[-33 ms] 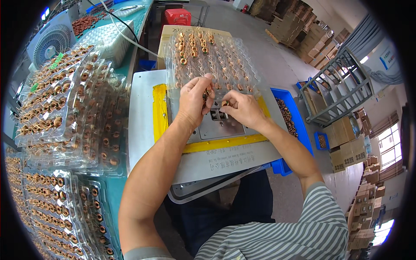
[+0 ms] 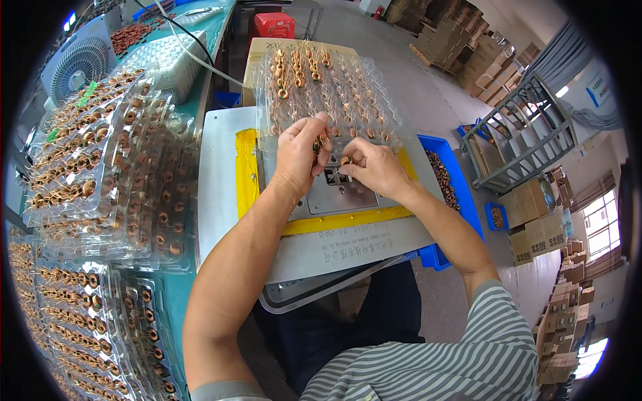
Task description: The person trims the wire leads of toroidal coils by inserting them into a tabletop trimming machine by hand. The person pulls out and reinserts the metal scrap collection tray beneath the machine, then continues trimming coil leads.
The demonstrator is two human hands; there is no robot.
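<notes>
My left hand (image 2: 301,150) is closed around a few small copper-wound ring coils (image 2: 319,144), mostly hidden by the fingers. Just to its right, my right hand (image 2: 379,168) pinches one wound ring coil (image 2: 346,161) between thumb and fingertips. Both hands hover close over a metal plate (image 2: 334,198) with small square openings (image 2: 338,176), set in a grey machine top bordered by yellow tape (image 2: 348,220). Past the hands lies a clear plastic tray (image 2: 374,87) with rows of coils, their wire leads sticking out.
Tall stacks of clear trays filled with coils (image 2: 100,160) stand on the green bench at left, near a fan (image 2: 81,67). A blue bin (image 2: 461,214) of ring parts sits beside the machine at right. Farther off are a metal cart (image 2: 528,134) and cardboard boxes (image 2: 538,234).
The coil in my right fingertips has shifted very slightly left and down. My left hand stays in place.
</notes>
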